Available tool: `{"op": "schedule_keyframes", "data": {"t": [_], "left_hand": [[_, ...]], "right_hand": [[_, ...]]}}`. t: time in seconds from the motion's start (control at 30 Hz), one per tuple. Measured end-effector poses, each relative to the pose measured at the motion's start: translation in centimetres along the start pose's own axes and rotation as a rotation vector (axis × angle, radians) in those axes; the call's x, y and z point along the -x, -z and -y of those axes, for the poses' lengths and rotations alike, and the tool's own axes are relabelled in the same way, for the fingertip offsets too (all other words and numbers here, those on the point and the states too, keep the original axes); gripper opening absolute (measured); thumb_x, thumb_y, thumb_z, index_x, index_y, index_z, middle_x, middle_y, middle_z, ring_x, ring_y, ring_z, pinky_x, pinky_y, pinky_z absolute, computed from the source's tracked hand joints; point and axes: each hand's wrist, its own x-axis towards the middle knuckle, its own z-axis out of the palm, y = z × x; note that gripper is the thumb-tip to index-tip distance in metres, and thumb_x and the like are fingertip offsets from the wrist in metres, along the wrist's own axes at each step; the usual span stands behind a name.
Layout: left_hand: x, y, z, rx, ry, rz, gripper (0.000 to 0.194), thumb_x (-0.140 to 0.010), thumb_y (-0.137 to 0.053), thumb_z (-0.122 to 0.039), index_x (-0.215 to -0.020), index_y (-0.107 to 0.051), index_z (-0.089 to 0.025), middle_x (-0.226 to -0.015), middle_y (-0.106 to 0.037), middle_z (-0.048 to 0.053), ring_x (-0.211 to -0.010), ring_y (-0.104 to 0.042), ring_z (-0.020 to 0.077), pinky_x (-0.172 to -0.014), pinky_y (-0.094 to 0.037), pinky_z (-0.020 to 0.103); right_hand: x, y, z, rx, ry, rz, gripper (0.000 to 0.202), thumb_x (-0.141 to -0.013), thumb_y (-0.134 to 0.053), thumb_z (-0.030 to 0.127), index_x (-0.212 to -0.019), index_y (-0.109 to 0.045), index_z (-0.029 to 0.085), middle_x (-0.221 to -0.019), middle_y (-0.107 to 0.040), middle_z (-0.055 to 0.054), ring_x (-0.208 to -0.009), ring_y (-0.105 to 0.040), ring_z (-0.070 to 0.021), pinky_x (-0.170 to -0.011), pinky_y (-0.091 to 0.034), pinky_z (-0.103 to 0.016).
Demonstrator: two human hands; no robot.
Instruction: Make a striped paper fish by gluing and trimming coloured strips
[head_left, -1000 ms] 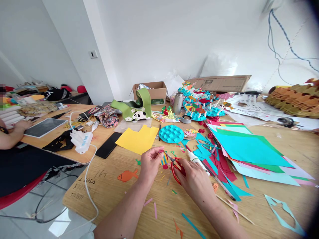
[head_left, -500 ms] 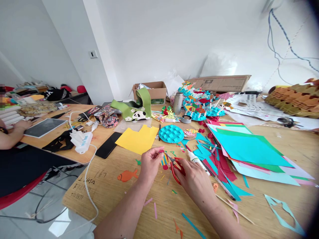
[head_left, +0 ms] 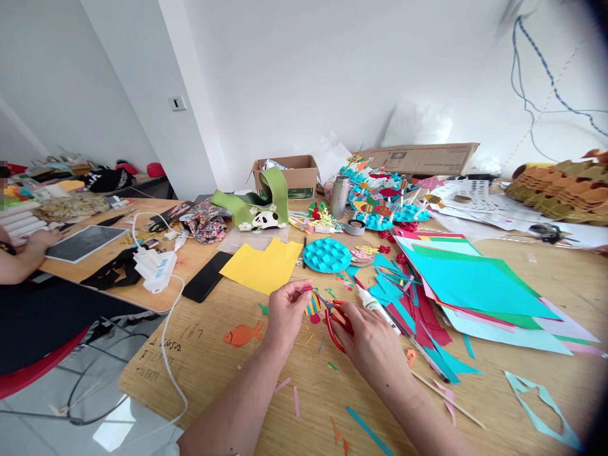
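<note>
My left hand (head_left: 286,316) pinches a small dark pink paper piece (head_left: 308,289) between thumb and fingertips. My right hand (head_left: 363,332) grips red-handled scissors (head_left: 336,323), whose blades point up and left to the pink piece. A striped yellow and blue paper shape (head_left: 313,304) shows just under the blades; whether my left hand touches it cannot be made out. On the table left of my left hand lies an orange paper fish (head_left: 242,335). A white glue bottle (head_left: 377,308) lies behind my right hand.
Yellow paper (head_left: 263,265), a black phone (head_left: 206,277) and a blue round piece (head_left: 327,255) lie beyond my hands. Coloured sheets (head_left: 484,278) are stacked at right. A wooden stick (head_left: 449,400) lies right of my forearm. Another person's hand (head_left: 45,239) rests at far left.
</note>
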Motion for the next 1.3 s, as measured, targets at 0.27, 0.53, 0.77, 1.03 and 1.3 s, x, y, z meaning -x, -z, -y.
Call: {"op": "schedule_keyframes", "data": {"t": [0.27,0.53,0.77,1.03,1.3], "left_hand": [[-0.07,0.10,0.08,-0.026,-0.010,-0.011,0.020,-0.067,-0.067,-0.010,-0.085,-0.074,-0.015,-0.083,-0.074,0.006,-0.075,-0.067,0.0149,-0.073,-0.051,0.025],[-0.07,0.21,0.12,-0.019,-0.038,-0.023,0.019,-0.067,-0.068,-0.010,-0.085,-0.074,-0.015,-0.084,-0.074,0.007,-0.077,-0.067,0.0159,-0.074,-0.051,0.026],[-0.20,0.25,0.37,-0.016,-0.035,-0.020,0.020,-0.068,-0.068,-0.011,-0.086,-0.074,-0.015,-0.084,-0.074,0.007,-0.076,-0.067,0.0155,-0.074,-0.051,0.026],[-0.30,0.36,0.70,-0.017,-0.043,-0.018,0.020,-0.067,-0.068,-0.013,-0.087,-0.074,-0.015,-0.083,-0.074,0.006,-0.075,-0.066,0.0155,-0.073,-0.051,0.026],[-0.32,0.32,0.62,-0.014,-0.051,-0.017,0.020,-0.067,-0.069,-0.013,-0.086,-0.074,-0.016,-0.084,-0.074,0.007,-0.076,-0.066,0.0160,-0.074,-0.051,0.027]], "right_hand": [[-0.06,-0.09,-0.05,-0.006,0.005,-0.011,0.033,-0.096,-0.040,0.042,-0.093,-0.061,0.017,-0.074,-0.068,-0.005,-0.070,-0.064,-0.0206,-0.066,-0.040,-0.030],[0.03,-0.17,-0.11,0.017,0.017,-0.005,0.026,-0.095,-0.045,0.039,-0.092,-0.060,0.017,-0.074,-0.068,-0.004,-0.071,-0.065,-0.0213,-0.066,-0.040,-0.030],[0.10,-0.17,-0.07,0.012,0.022,-0.010,0.027,-0.096,-0.043,0.038,-0.093,-0.060,0.017,-0.077,-0.069,-0.006,-0.073,-0.065,-0.0211,-0.067,-0.041,-0.030],[0.00,-0.24,-0.08,0.010,0.017,0.002,0.027,-0.095,-0.044,0.038,-0.094,-0.061,0.017,-0.077,-0.070,-0.006,-0.073,-0.065,-0.0216,-0.067,-0.041,-0.031],[0.14,-0.24,-0.10,0.027,0.023,-0.003,0.026,-0.095,-0.045,0.037,-0.094,-0.061,0.017,-0.078,-0.070,-0.006,-0.073,-0.066,-0.0213,-0.067,-0.041,-0.030]]}}
